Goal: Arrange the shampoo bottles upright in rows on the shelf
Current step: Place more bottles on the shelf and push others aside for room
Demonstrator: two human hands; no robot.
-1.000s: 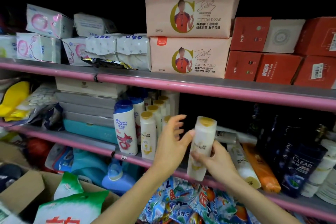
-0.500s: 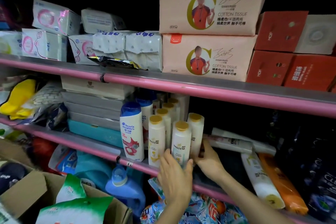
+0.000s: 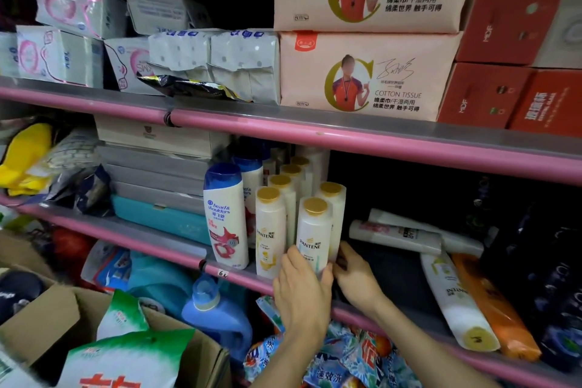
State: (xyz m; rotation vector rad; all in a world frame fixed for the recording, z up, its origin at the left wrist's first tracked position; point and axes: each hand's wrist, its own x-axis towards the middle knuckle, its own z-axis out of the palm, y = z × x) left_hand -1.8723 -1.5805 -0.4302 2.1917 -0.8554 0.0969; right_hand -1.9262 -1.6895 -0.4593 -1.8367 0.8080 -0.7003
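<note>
You are steadying a white Pantene bottle at the front edge of the middle shelf, where it is standing upright with its gold cap up. Your left hand is lying against its lower front, fingers fairly straight and pressed to the label, most likely to nudge the base flush with the neighbouring Pantene bottle so a second row begins. Your right hand is touching the bottle's right side low down; whether that grip is curling round it or only bracing it, I cannot tell. A third bottle is standing just behind, and a file of gold caps is running back into the shelf beside the blue-capped Head & Shoulders bottle. To the right, several bottles are still lying flat: a white one, another Pantene and an orange one, so plenty is left to stand up.
</note>
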